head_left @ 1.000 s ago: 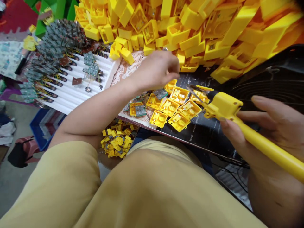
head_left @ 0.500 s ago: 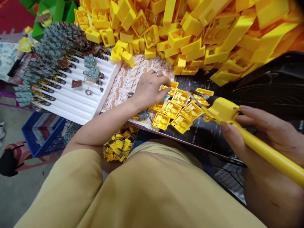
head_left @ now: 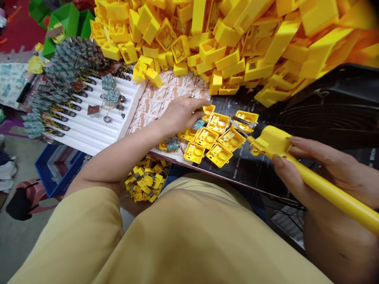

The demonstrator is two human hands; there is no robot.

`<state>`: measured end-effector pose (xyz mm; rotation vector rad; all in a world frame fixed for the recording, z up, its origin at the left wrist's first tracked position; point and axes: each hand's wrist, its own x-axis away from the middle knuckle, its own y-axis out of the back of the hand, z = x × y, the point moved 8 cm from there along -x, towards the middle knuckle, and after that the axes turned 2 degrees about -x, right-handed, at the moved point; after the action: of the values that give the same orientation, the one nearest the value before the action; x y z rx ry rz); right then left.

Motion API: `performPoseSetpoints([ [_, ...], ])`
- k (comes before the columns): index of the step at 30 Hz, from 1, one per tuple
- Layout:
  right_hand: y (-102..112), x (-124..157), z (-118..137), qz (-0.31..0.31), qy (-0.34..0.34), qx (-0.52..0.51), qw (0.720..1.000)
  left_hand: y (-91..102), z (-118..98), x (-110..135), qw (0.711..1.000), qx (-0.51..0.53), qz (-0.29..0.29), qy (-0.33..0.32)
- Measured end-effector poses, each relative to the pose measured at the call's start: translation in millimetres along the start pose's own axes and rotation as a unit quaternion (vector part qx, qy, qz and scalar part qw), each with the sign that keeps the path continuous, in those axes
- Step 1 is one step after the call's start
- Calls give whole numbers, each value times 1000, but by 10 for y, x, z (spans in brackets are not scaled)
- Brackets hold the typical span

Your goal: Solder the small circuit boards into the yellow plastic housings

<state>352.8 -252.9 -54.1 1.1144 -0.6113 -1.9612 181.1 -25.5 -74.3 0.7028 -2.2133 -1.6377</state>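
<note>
My left hand [head_left: 180, 114] reaches over the bench with thumb and index finger closed at the edge of a small yellow casing [head_left: 209, 113] at the back of a cluster. Next to its thumb lies a green circuit board [head_left: 198, 124]. My right hand [head_left: 308, 165] is wrapped round a yellow soldering iron [head_left: 274, 142], whose metal tip and thin feed tube point left over the cluster. Under the tip is another open yellow casing [head_left: 246, 118]. Several more open casings [head_left: 219, 154] lie face up between my hands, with metal contacts and round speaker grilles inside.
A large heap of yellow shells [head_left: 207, 51] fills the back. On the left, a white ridged foam tray [head_left: 109, 130] carries wired circuit boards [head_left: 63, 75]. A black fan-like housing [head_left: 325, 106] stands right. Below are a box of filled yellow casings [head_left: 145, 179] and a blue crate [head_left: 50, 169].
The whole view has shifted slightly, so the bench things sit further left. My left hand stays at the back casing, its fingers slightly straighter. My right hand still holds the soldering iron.
</note>
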Motion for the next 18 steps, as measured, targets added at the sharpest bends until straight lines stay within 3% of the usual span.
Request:
performPoseSetpoints([
  [7, -6, -21, -48, -22, 33, -2, 999, -15, 194, 66, 967, 239, -21, 85],
  [13, 23, -26, 51, -50, 47, -5, 998, 26, 293, 55, 980, 163, -58, 98],
  [18, 7, 6, -23, -50, 43, 9, 998, 18, 139, 52, 990, 130, -41, 35],
])
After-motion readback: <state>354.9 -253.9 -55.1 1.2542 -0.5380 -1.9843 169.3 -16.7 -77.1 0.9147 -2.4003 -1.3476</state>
